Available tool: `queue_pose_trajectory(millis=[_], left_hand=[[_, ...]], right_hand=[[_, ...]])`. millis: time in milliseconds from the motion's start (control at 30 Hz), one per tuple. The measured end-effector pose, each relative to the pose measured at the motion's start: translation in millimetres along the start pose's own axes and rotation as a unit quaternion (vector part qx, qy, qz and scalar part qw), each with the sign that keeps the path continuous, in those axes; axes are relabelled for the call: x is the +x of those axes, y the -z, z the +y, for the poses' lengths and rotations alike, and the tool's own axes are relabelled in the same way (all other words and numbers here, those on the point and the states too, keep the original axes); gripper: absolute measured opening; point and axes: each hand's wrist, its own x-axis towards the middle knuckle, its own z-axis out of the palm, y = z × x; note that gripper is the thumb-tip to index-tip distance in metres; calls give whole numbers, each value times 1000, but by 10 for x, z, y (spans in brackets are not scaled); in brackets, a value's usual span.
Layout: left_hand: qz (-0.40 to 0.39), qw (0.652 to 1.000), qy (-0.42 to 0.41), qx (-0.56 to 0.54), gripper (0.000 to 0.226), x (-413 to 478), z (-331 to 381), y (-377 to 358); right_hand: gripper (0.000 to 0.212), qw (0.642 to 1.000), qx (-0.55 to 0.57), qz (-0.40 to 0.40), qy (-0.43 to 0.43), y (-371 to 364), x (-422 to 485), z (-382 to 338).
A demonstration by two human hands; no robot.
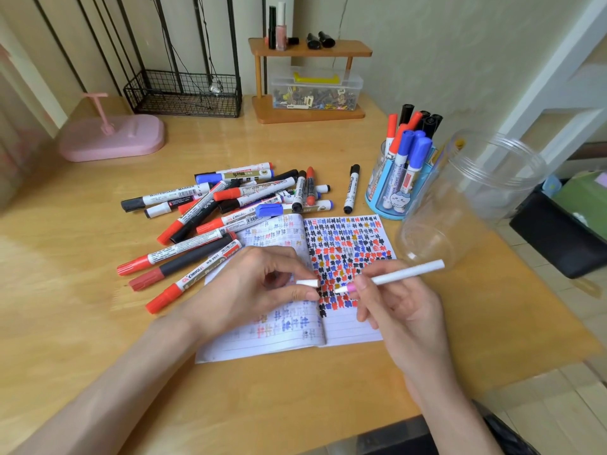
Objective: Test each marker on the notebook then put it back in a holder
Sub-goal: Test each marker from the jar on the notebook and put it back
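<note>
Left hand (262,284): we pinch a small white cap (308,283).
Right hand (391,310): we hold the white marker (404,274), pink tip over the notebook (348,330).
Around: marker pile (230,205) behind; blue holder (391,195) and clear jar (466,192) on the right.
Words: one marker says "WHITEBOARD MARKER".
Hidden: our left hand covers part of the left page.

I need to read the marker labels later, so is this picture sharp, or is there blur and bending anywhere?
Head view: sharp in the middle, print on the loose markers legible; the table smears toward its left edge; wide-angle bending leans the white frame at right; soft light, faint shadow under the right hand.
</note>
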Motion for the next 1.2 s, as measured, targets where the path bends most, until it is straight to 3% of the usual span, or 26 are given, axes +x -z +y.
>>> queue_pose_trajectory(millis=[567,967,1200], left_hand=[[20,1000,-2,-23,21,-6,18,-19],[44,994,-69,76,21,-16,135,-148],[57,992,-73,82,17,-14,158,-198]], right_hand=[[12,999,-18,-44,6,-2,-7,19],[10,999,-12,-42,11,3,-30,30],[12,999,0,-36,10,7,-16,24]])
